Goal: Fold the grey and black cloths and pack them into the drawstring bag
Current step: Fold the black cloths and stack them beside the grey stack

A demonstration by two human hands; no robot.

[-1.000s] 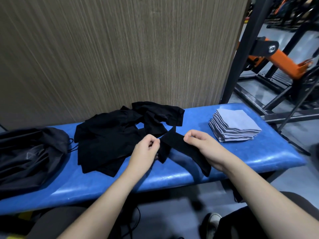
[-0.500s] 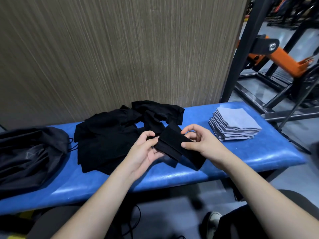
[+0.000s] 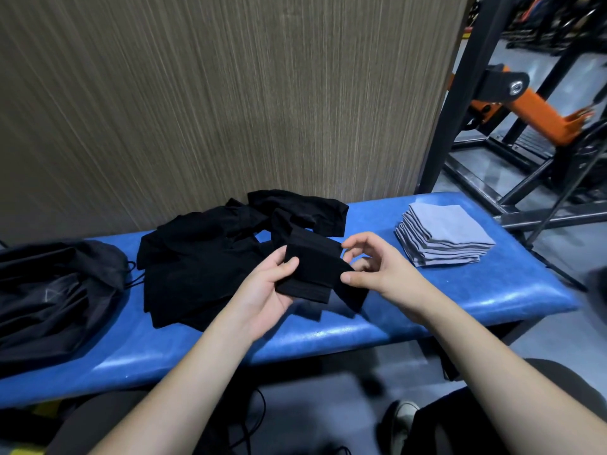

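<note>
A partly folded black cloth (image 3: pixel 312 267) is held just above the blue bench (image 3: pixel 476 300). My left hand (image 3: pixel 266 290) grips its left edge, thumb on top. My right hand (image 3: pixel 377 270) pinches its right edge between thumb and fingers; a loose end hangs below that hand. Behind it lies a heap of unfolded black cloths (image 3: pixel 210 254). A neat stack of folded grey cloths (image 3: pixel 443 234) sits on the bench's right part. The dark drawstring bag (image 3: pixel 49 297) lies slumped at the bench's left end.
A brown panel wall (image 3: pixel 230 93) rises directly behind the bench. Black and orange gym machine frames (image 3: pixel 525 103) stand on the floor at the right. My knees and a shoe (image 3: pixel 404 418) show below the bench's front edge.
The black cloth went from a long strip stretched between my hands to a shorter folded block. Both hands have come closer together and lifted slightly.
</note>
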